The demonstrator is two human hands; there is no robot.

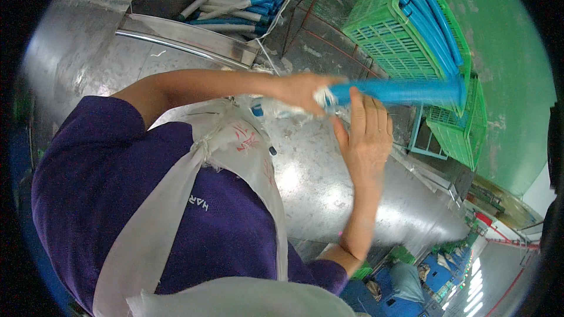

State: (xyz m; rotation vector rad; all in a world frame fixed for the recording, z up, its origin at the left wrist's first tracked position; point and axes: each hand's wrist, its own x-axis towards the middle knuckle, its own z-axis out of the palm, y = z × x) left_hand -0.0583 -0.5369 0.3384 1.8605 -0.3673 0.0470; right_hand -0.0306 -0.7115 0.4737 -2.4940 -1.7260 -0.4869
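A long blue tube (411,91) stretches sideways in front of me, its far end overlapping the green crate at the right. My left hand (296,91), slightly blurred, is closed around the tube's near end, where a tuft of white strands (323,97) shows. Part of the grip is hidden. More white material (282,107) lies just below that hand; its kind is unclear. My right hand (369,132) has its fingers stretched out flat, the fingertips at the tube's lower edge and the thumb apart.
Several blue tubes stand in a green plastic crate (376,29), with another green crate (455,132) below. A metal bin at the far left holds blue-and-white tubes (235,6). A shiny metal worktop (305,170) lies under my arms. Blue machines or containers (405,285) stand lower right.
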